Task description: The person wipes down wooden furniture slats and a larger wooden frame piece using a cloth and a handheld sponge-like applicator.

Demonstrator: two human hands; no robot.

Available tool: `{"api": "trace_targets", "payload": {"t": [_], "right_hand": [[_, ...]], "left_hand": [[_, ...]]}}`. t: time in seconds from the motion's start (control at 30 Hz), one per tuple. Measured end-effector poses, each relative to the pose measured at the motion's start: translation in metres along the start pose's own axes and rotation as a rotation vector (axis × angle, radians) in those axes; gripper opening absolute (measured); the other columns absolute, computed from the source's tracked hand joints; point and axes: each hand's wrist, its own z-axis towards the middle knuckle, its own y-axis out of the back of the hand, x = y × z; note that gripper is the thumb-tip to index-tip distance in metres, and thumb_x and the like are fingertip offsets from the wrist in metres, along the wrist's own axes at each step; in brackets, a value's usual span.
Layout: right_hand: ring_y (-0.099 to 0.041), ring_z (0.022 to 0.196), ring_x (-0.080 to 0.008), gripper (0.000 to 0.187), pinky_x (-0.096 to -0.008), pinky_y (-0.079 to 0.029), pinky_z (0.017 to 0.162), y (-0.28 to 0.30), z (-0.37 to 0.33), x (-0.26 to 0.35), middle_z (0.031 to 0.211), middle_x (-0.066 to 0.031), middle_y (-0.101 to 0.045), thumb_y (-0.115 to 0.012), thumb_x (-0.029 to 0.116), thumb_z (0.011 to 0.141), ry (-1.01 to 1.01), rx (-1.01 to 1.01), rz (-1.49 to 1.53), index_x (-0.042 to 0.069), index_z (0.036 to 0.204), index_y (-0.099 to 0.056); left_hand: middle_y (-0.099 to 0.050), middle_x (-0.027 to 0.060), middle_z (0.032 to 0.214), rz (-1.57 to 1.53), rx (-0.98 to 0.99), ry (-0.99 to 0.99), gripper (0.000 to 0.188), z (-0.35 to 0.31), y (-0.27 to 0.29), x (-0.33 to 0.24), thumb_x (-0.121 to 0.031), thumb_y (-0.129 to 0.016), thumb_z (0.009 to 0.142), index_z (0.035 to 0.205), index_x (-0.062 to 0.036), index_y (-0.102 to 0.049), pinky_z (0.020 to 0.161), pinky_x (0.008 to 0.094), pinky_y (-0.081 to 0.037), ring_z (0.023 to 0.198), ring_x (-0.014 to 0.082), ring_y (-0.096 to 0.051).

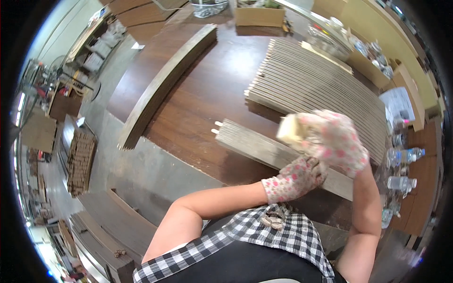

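Note:
A grey-brown wooden slat (252,145) lies across the table in front of me, two pale dowel pegs (218,124) sticking out of its left end. My left hand (297,181), in a white glove with pink flowers, is closed over the slat's near edge, its fingertips partly covered by the other hand. Above the slat, my right hand (339,144), gloved alike and smeared by motion, grips a pale yellow block (289,129). What kind of block it is, the blur does not show.
Many similar slats (316,85) lie side by side beyond my hands. A long stack of slats (170,85) stands at the table's left. Plastic bottles (401,183) line the right side, near a cardboard box (370,63). Another box (259,16) sits at the far edge.

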Motion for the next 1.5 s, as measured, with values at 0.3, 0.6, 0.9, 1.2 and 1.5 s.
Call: {"api": "trace_targets", "payload": {"t": [0.3, 0.6, 0.9, 1.2, 1.5], "right_hand": [[-0.072, 0.070, -0.0290, 0.010, -0.0387, -0.057, 0.063, -0.055, 0.173, 0.097, 0.072, -0.0101, -0.072, -0.069, 0.016, 0.073, 0.225, 0.469, 0.006, 0.012, 0.079, -0.076], [-0.070, 0.071, -0.0296, 0.014, -0.0373, -0.057, 0.067, -0.061, 0.166, 0.050, 0.074, -0.0083, -0.071, -0.070, 0.022, 0.077, 0.288, 0.191, 0.063, 0.011, 0.084, -0.074], [-0.066, 0.100, -0.0240, 0.071, -0.0367, -0.058, 0.081, 0.072, 0.110, 0.046, 0.118, -0.0152, -0.066, -0.072, 0.044, 0.081, -0.426, -0.001, 0.523, -0.005, 0.131, -0.059], [-0.061, 0.118, -0.0305, 0.074, -0.0442, -0.050, 0.101, 0.022, -0.035, 0.046, 0.135, -0.0178, -0.057, -0.068, 0.039, 0.089, -0.486, -0.850, 1.265, -0.001, 0.145, -0.042], [-0.072, 0.096, -0.0252, 0.065, -0.0368, -0.061, 0.085, -0.060, 0.007, 0.055, 0.112, -0.0148, -0.070, -0.084, 0.022, 0.079, -0.733, -0.671, 1.874, -0.006, 0.130, -0.055]], "left_hand": [[-0.067, 0.0145, 0.087, -0.265, -0.224, 0.045, 0.013, -0.005, -0.008, 0.006, -0.009, -0.057, 0.085, 0.093, -0.0050, -0.065, 0.075, 0.0431, -0.053, 0.083, 0.0291, -0.067], [-0.064, 0.0185, 0.118, -0.060, -0.273, 0.049, 0.032, 0.006, -0.022, -0.001, -0.021, -0.054, 0.092, 0.112, -0.0013, -0.070, 0.102, 0.0487, -0.042, 0.114, 0.0342, -0.058], [-0.063, 0.0091, 0.103, 0.061, 0.020, 0.075, 0.038, -0.002, 0.048, 0.033, -0.023, -0.063, 0.083, 0.115, -0.0026, -0.065, 0.077, 0.0391, -0.046, 0.099, 0.0270, -0.059], [-0.061, 0.0182, 0.124, 0.265, -0.373, 0.840, 0.061, -0.170, 0.181, 0.189, -0.023, -0.078, 0.075, 0.128, -0.0011, -0.057, 0.099, 0.0470, -0.045, 0.115, 0.0377, -0.055], [-0.061, 0.0130, 0.125, 0.439, -0.349, 1.199, 0.060, -0.266, 0.187, 0.346, -0.024, -0.081, 0.076, 0.129, -0.0077, -0.060, 0.101, 0.0447, -0.045, 0.117, 0.0347, -0.054]]}}
